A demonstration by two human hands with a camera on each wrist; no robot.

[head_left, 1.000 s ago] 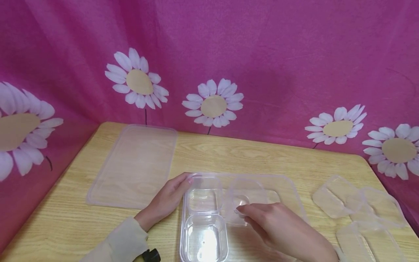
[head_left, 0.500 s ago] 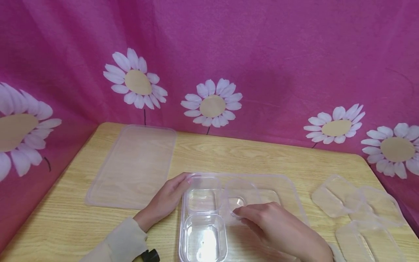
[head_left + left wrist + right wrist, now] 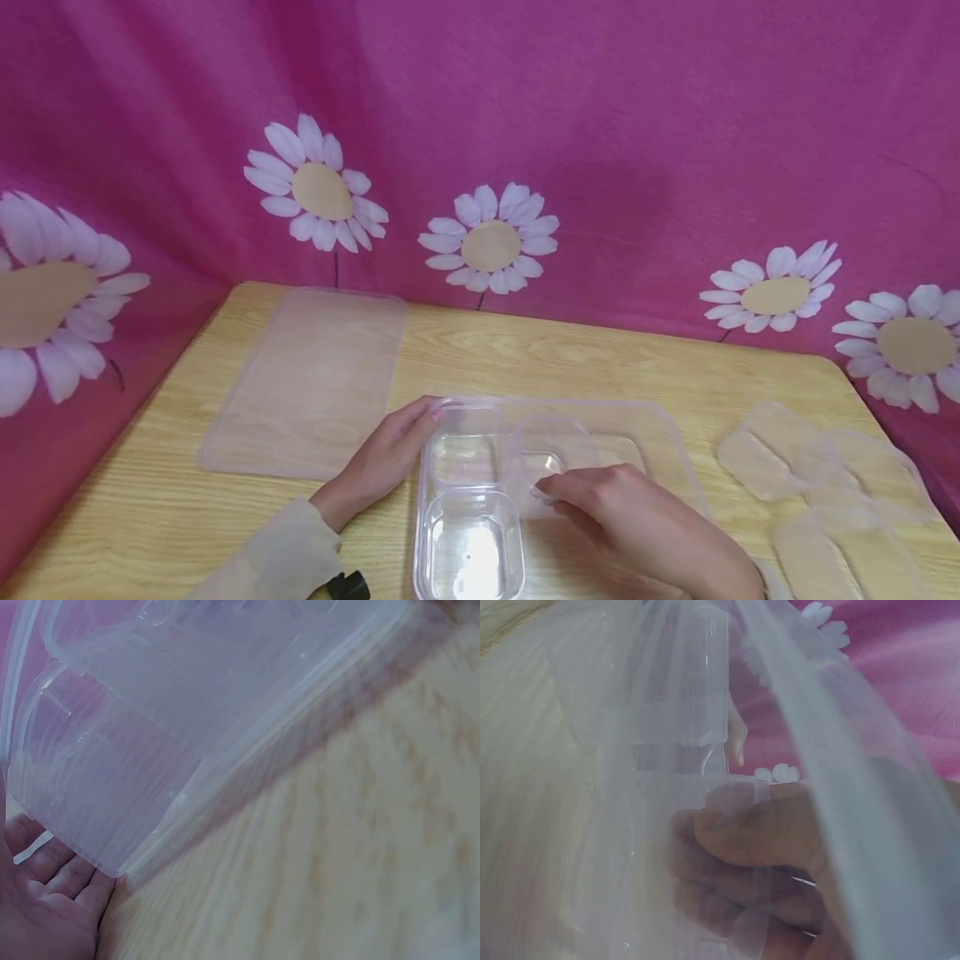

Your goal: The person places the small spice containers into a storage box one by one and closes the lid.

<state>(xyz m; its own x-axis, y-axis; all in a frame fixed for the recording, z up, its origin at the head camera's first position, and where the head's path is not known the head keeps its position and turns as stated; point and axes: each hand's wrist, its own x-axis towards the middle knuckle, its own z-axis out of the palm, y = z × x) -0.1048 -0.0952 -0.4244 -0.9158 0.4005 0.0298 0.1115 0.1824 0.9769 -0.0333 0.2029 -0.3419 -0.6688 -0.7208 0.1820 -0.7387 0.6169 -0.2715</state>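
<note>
A large clear plastic box [image 3: 663, 421] stands on the table in front of me. My left hand [image 3: 378, 467] grips its back left corner, thumb at the rim; the left wrist view shows the fingers [image 3: 64, 874] against the box's outer wall. Two small clear containers, a back one [image 3: 467, 454] and a front one [image 3: 472, 542], sit along the box's left side. Beside the back one, my right hand [image 3: 645, 525] pinches the near edge of a third small container [image 3: 551, 429] inside the box. The right wrist view shows this hand [image 3: 757, 840] through the clear wall.
A large flat translucent lid [image 3: 307, 383] lies at the table's back left. Several small translucent lids [image 3: 772, 450] lie overlapping on the right. A pink curtain with daisies [image 3: 630, 150] hangs behind the wooden table [image 3: 570, 342]. A black object [image 3: 348, 586] shows by the left sleeve.
My right hand has shifted slightly left with the small container, closer to the back left one. The left hand has stayed at the box's corner.
</note>
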